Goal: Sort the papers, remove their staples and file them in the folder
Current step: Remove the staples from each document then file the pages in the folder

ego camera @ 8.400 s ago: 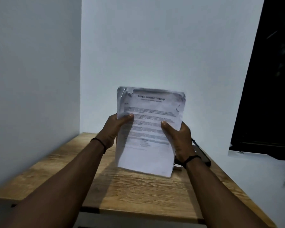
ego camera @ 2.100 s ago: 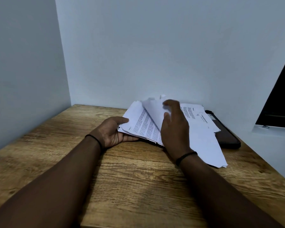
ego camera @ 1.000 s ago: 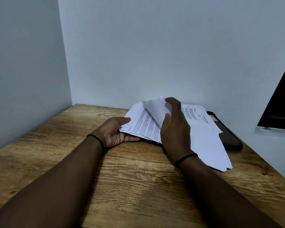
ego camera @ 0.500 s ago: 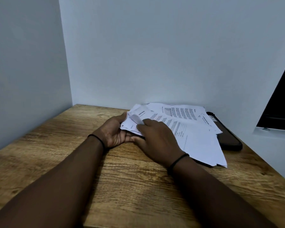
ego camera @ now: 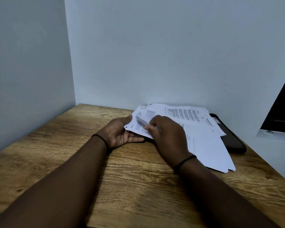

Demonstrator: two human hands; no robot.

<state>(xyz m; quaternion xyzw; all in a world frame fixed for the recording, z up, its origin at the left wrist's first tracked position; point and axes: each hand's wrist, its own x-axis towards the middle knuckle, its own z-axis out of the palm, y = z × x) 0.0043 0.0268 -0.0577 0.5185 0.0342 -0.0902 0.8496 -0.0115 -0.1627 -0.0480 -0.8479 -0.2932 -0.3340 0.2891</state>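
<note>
- The papers [ego camera: 204, 142] lie fanned out on the wooden counter [ego camera: 72, 145], near the back wall.
- The left hand [ego camera: 120, 134] holds their left corner, thumb on top.
- The right hand [ego camera: 168, 134] pinches a blurred sheet corner.
- A dark folder [ego camera: 234, 143] lies partly under the papers' right side.

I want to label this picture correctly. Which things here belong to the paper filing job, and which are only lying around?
Belong to the job:
- papers, spread on the table
- dark folder, partly under the papers
- left hand, holding the papers' corner
- right hand, fingers at that corner

Only there:
- wooden table
- dark window, at right
</note>
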